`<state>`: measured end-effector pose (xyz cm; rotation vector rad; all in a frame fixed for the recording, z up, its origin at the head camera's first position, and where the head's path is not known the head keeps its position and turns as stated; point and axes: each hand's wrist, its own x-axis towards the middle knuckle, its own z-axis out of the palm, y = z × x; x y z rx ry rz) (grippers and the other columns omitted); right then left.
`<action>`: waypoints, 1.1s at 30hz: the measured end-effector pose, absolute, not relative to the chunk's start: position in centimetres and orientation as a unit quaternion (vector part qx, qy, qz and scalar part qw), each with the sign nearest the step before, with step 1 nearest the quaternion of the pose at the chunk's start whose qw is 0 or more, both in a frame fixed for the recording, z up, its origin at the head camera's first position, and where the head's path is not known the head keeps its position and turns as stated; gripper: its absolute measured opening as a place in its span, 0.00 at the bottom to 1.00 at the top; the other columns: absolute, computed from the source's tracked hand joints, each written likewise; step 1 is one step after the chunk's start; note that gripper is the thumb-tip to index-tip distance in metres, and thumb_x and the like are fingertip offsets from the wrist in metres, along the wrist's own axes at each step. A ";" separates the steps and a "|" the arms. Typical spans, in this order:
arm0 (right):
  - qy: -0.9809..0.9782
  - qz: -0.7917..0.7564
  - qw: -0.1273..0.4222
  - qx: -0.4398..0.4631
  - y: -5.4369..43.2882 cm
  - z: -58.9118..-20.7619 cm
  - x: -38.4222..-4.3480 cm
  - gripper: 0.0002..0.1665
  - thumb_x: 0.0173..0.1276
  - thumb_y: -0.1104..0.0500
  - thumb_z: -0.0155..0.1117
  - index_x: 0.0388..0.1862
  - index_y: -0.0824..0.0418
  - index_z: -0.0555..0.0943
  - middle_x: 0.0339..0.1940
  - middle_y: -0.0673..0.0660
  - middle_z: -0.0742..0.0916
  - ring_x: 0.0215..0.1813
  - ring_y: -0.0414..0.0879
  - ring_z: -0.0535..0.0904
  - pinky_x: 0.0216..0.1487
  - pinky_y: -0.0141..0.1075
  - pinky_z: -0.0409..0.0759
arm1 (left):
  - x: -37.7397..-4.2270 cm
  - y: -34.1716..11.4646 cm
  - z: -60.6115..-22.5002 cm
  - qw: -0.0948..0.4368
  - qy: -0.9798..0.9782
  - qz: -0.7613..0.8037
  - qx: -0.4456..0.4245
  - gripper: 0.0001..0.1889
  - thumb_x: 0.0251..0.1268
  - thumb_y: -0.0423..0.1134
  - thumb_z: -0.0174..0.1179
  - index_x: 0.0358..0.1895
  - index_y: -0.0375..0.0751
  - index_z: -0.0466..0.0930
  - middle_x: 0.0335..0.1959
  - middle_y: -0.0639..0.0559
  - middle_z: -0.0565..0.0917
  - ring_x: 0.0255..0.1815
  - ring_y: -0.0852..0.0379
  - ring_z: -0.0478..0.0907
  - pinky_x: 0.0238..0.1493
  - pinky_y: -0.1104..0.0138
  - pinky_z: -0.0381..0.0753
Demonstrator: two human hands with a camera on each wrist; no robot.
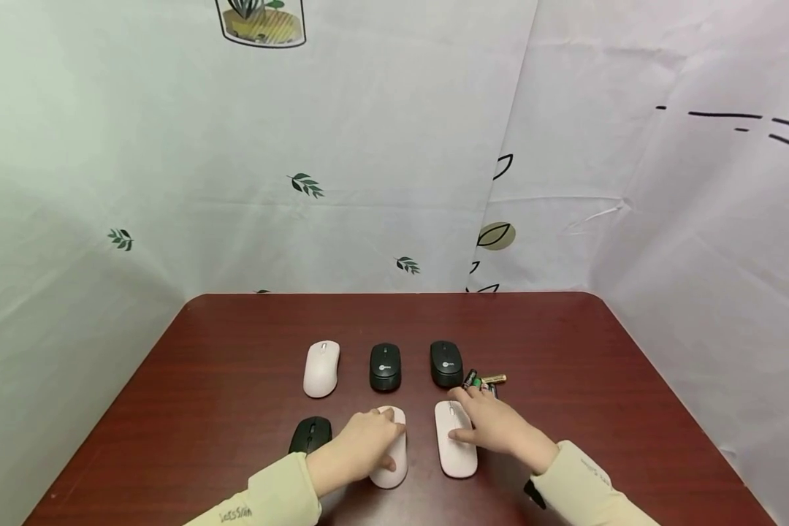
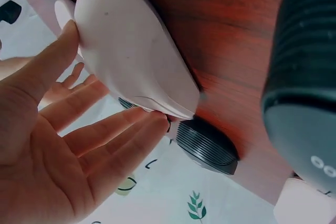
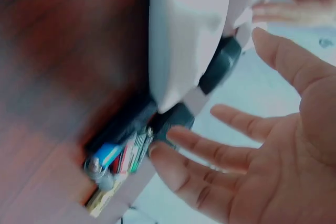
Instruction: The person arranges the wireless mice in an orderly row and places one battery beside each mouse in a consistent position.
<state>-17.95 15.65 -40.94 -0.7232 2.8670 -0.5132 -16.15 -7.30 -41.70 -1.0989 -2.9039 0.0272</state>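
My left hand [image 1: 357, 444] reaches over a white computer mouse [image 1: 399, 447] lying on the table. In the left wrist view, the thumb touches this mouse's edge and the loosely extended fingers [image 2: 128, 135] are at its front end. A second white mouse [image 1: 456, 454] lies just to the right. My right hand [image 1: 496, 424] is at that mouse's right side, its thumb over the mouse's top in the head view. The right wrist view shows its fingers [image 3: 220, 156] spread and nothing gripped. Beyond the right fingertips lies a small pile of batteries [image 1: 494, 379], partly hidden.
At the back of the dark red table [image 1: 237, 351] lie a white mouse [image 1: 321, 369] and two black mice, one in the middle [image 1: 385, 367] and one on the right [image 1: 446, 364]. Another black mouse [image 1: 310, 434] sits beside my left wrist. A patterned white cloth [image 1: 368, 146] hangs behind.
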 end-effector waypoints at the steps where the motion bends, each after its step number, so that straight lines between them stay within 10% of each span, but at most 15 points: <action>1: 0.950 -0.174 0.067 -0.252 16.0 -40.9 -18.1 0.32 0.55 0.53 0.72 0.54 0.65 0.72 0.49 0.66 0.80 0.52 0.64 0.76 0.49 0.55 0.74 | -16.0 -7.3 -41.7 0.027 -0.934 0.017 -0.355 0.20 0.38 0.52 0.73 0.37 0.50 0.84 0.31 0.53 0.80 0.33 0.56 0.79 0.25 0.65 0.76; 14: 0.929 -0.214 0.072 -0.292 19.2 -41.2 -19.8 0.24 0.62 0.55 0.64 0.54 0.66 0.74 0.47 0.59 0.83 0.44 0.49 0.80 0.45 0.42 0.78 | -15.2 -6.9 -41.1 0.058 -0.917 -0.008 -0.394 0.09 0.45 0.42 0.71 0.27 0.47 0.80 0.23 0.55 0.79 0.22 0.59 0.74 0.20 0.69 0.71; 24: 0.904 -0.251 0.082 -0.338 21.8 -42.3 -22.6 0.16 0.68 0.55 0.59 0.48 0.64 0.78 0.34 0.47 0.83 0.35 0.33 0.74 0.36 0.31 0.75 | -17.0 -6.6 -40.7 0.020 -0.923 -0.064 -0.379 0.12 0.53 0.44 0.68 0.40 0.45 0.85 0.32 0.55 0.85 0.33 0.59 0.82 0.28 0.68 0.78; 33: 0.884 -0.343 0.059 -0.312 24.7 -42.8 -24.6 0.13 0.69 0.57 0.58 0.46 0.66 0.79 0.36 0.52 0.84 0.35 0.36 0.77 0.37 0.32 0.77 | -20.1 -4.7 -40.0 0.032 -0.907 -0.049 -0.418 0.05 0.54 0.42 0.68 0.31 0.47 0.84 0.27 0.59 0.83 0.27 0.65 0.78 0.28 0.73 0.75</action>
